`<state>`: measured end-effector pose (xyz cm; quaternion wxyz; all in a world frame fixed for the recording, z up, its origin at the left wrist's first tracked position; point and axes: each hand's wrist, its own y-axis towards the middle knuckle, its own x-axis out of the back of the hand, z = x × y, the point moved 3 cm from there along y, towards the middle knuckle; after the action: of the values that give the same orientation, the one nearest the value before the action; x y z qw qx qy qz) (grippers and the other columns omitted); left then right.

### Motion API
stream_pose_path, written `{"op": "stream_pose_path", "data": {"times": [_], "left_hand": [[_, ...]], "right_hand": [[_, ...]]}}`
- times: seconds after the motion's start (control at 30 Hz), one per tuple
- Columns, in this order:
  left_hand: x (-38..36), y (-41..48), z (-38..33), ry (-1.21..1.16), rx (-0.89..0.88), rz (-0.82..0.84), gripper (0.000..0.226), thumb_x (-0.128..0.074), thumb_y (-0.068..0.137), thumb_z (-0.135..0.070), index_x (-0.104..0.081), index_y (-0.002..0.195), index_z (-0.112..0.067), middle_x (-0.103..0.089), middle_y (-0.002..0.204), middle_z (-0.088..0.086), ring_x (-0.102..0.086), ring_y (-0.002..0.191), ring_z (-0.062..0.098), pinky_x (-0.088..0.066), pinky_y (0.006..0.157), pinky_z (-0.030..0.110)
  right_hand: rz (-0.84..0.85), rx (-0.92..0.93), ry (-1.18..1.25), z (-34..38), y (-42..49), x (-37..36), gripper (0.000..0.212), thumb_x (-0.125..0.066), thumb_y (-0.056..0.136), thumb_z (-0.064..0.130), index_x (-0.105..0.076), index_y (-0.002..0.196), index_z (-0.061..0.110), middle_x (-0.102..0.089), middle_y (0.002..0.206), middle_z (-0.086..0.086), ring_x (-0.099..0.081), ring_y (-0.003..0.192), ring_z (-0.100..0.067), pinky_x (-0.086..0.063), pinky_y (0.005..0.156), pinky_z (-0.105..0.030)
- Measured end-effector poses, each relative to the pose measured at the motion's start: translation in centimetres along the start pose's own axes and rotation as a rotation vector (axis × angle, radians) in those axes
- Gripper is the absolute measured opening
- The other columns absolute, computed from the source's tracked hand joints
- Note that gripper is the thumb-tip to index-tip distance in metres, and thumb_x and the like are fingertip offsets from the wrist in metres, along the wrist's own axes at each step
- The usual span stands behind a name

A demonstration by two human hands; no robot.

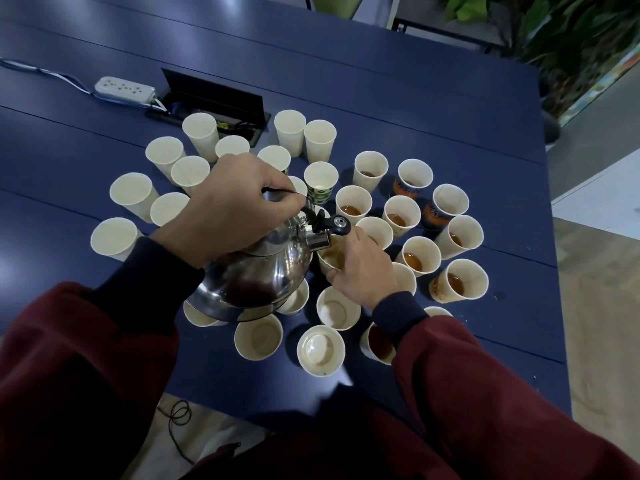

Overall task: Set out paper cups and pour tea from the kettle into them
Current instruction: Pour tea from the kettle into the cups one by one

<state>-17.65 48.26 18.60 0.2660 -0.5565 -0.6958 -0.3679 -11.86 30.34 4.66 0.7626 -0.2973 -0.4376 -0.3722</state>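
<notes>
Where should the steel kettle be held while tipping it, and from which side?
By the black handle arching over the top of the kettle, from above, on the side away from the spout. The body is rounded steel, and the spout points right at the cup, so a top grip lets it tip. The left hand grips it so; the right hand holds the cup.

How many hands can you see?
2. The left hand grips the handle of the kettle above the middle of the table. The right hand holds the paper cup under the spout. No others show.
</notes>
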Motion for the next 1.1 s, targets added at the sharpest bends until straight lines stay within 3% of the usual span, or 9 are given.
{"op": "stream_pose_path", "data": {"times": [0.2, 0.57, 0.73, 0.83, 0.97, 1.1], "left_hand": [[0.1, 0.3, 0.4, 0.015, -0.023, -0.021, 0.036, -0.057, 0.082, -0.038, -0.074, 0.074, -0.007, -0.067, 0.068, 0.015, -0.061, 0.070, 0.032, -0.046, 0.065, 0.044], [0.1, -0.1, 0.6, 0.042, -0.060, -0.035, 0.032, -0.061, 0.083, -0.030, -0.073, 0.070, -0.004, -0.066, 0.062, 0.012, -0.059, 0.062, 0.032, -0.046, 0.060, 0.044], [0.0, -0.7, 0.6, -0.011, -0.018, -0.027, 0.030, -0.061, 0.084, -0.028, -0.072, 0.069, -0.004, -0.063, 0.060, 0.011, -0.054, 0.062, 0.028, -0.041, 0.061, 0.038], [0.2, -1.2, 0.5, -0.051, 0.027, -0.005, 0.030, -0.061, 0.084, -0.027, -0.068, 0.065, -0.005, -0.058, 0.056, 0.008, -0.051, 0.062, 0.026, -0.040, 0.058, 0.034], [0.7, -1.9, 0.5, -0.126, 0.086, 0.002, 0.022, -0.064, 0.085, -0.029, -0.070, 0.066, -0.022, -0.064, 0.058, -0.013, -0.056, 0.060, 0.008, -0.041, 0.057, 0.021], [1.3, -2.8, 0.8, -0.189, 0.108, -0.034, 0.021, -0.066, 0.084, -0.032, -0.080, 0.081, -0.017, -0.068, 0.060, -0.008, -0.057, 0.057, 0.006, -0.044, 0.058, 0.023]], "right_hand": [[0.017, 0.005, -0.020, -0.4, 0.3, -0.5, 0.060, -0.076, 0.078, 0.026, -0.046, 0.129, 0.015, -0.055, 0.125, -0.005, -0.058, 0.111, -0.028, -0.043, 0.078, -0.035], [0.022, 0.024, -0.040, -1.0, 0.5, -1.4, 0.056, -0.077, 0.076, 0.030, -0.048, 0.121, 0.016, -0.054, 0.121, -0.003, -0.061, 0.104, -0.028, -0.048, 0.075, -0.037], [0.053, -0.018, -0.003, -1.4, 0.2, -0.9, 0.083, -0.081, 0.074, 0.052, -0.042, 0.140, 0.019, -0.049, 0.139, 0.000, -0.057, 0.120, -0.025, -0.050, 0.093, -0.041], [0.073, -0.050, 0.086, -1.8, -0.4, 0.0, 0.091, -0.080, 0.077, 0.054, -0.036, 0.148, 0.017, -0.046, 0.147, -0.001, -0.050, 0.131, -0.023, -0.045, 0.105, -0.039], [0.026, -0.040, 0.098, -2.5, -2.1, 1.1, 0.077, -0.078, 0.082, 0.043, -0.043, 0.144, 0.015, -0.051, 0.141, -0.004, -0.054, 0.126, -0.023, -0.044, 0.100, -0.036], [-0.029, -0.002, 0.068, -2.8, -4.0, 1.3, 0.067, -0.079, 0.077, 0.036, -0.051, 0.135, 0.015, -0.057, 0.132, -0.004, -0.060, 0.116, -0.025, -0.051, 0.095, -0.045]]}}
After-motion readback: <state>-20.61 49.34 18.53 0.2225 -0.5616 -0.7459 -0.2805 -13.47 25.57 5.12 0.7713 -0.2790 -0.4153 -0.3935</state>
